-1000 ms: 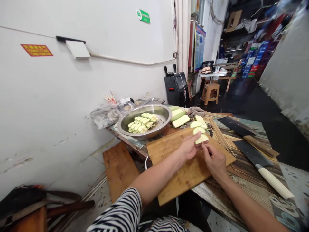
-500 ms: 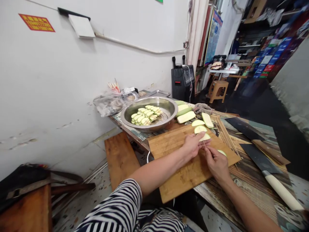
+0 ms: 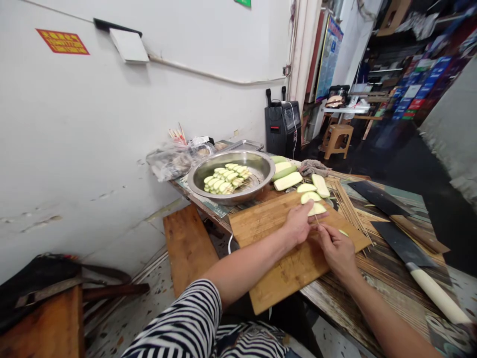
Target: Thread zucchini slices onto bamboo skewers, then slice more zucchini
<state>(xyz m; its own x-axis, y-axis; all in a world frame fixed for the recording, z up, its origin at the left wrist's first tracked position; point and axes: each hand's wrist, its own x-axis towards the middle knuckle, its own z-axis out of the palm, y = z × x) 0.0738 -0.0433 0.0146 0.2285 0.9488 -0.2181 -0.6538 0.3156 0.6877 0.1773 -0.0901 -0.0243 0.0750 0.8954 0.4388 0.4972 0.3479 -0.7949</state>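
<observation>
My left hand [image 3: 299, 222] is closed round pale green-edged vegetable slices [image 3: 317, 209] above the wooden cutting board [image 3: 276, 278]. Just to its right, my right hand [image 3: 336, 247] pinches a thin wooden skewer [image 3: 317, 220] whose upper end meets the slices. The slices form a row pointing away from me. Beyond the board lie peeled vegetable pieces [image 3: 288, 181]. A steel basin [image 3: 231, 199] at the back left holds several skewered slices [image 3: 223, 180]. Loose skewers [image 3: 348, 208] lie right of the board.
Two cleavers [image 3: 404, 243] lie on the table's right side. A grey cloth [image 3: 313, 167], a plastic bag [image 3: 169, 161] and a black speaker [image 3: 283, 129] are at the back. A wooden bench [image 3: 188, 248] stands left of the table.
The slices between my hands show slightly more to the right, and my right hand has shifted a little right and down. The slice beside my right hand is now mostly covered by it.
</observation>
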